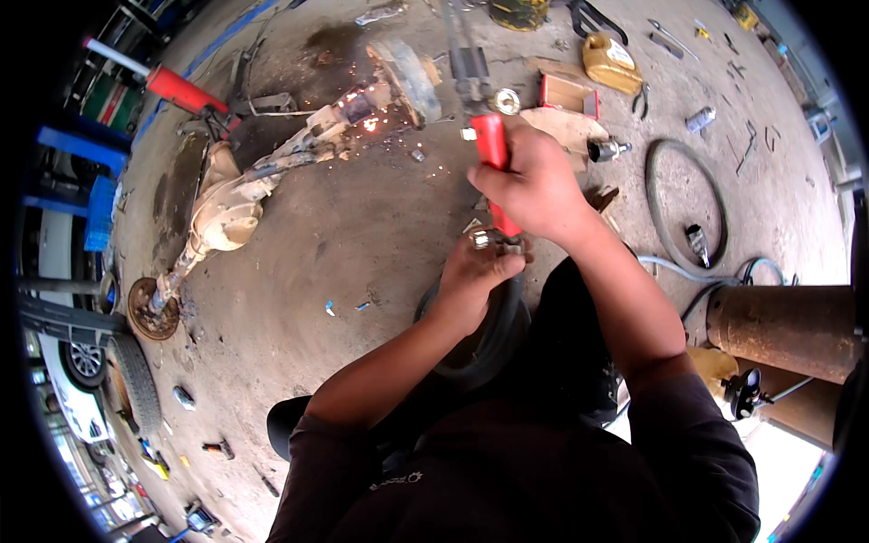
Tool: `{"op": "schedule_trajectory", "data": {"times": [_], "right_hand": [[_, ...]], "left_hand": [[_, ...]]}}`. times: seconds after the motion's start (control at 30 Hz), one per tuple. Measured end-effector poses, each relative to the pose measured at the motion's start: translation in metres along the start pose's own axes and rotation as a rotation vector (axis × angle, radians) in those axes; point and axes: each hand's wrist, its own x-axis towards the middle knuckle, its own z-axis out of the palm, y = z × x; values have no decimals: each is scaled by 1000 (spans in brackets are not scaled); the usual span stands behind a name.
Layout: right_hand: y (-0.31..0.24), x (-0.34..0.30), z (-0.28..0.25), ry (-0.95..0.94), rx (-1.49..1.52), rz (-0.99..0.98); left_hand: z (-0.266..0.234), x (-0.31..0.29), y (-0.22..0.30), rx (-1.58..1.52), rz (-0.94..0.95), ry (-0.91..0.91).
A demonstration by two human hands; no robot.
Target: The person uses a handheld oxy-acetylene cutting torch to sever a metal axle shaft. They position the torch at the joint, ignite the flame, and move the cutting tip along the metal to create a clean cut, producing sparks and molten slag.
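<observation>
My right hand [536, 181] is wrapped round the red handle [491, 143] of a tool with shiny metal fittings, which looks like a gas torch. Below it, my left hand [478, 281] closes on the lower end of the same tool, by the metal fittings [480, 239]. The far end of the tool is blurred. Ahead and to the left lies a vehicle axle [231, 215] with a bulging differential housing and a rusty round hub [152, 309] at its near end. Orange sparks glow on and around its far part, next to a worn drum-like piece [405, 83].
A red jack [186, 89] stands by the axle. At the right lie a yellow jug [612, 63], a red-edged box [569, 94], pliers [641, 101], a black ring [654, 185] and a rusty cylinder [780, 330]. A tyre [136, 385] stands at the left, near a white car [68, 389].
</observation>
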Motion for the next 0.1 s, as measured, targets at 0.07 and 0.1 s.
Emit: {"op": "schedule_trajectory", "data": {"times": [0.07, 0.1], "right_hand": [[-7, 7, -4, 35, 33, -13], [1, 9, -4, 0, 33, 15]], "left_hand": [[-6, -11, -11, 112, -201, -111], [-10, -11, -16, 170, -297, -173]]}}
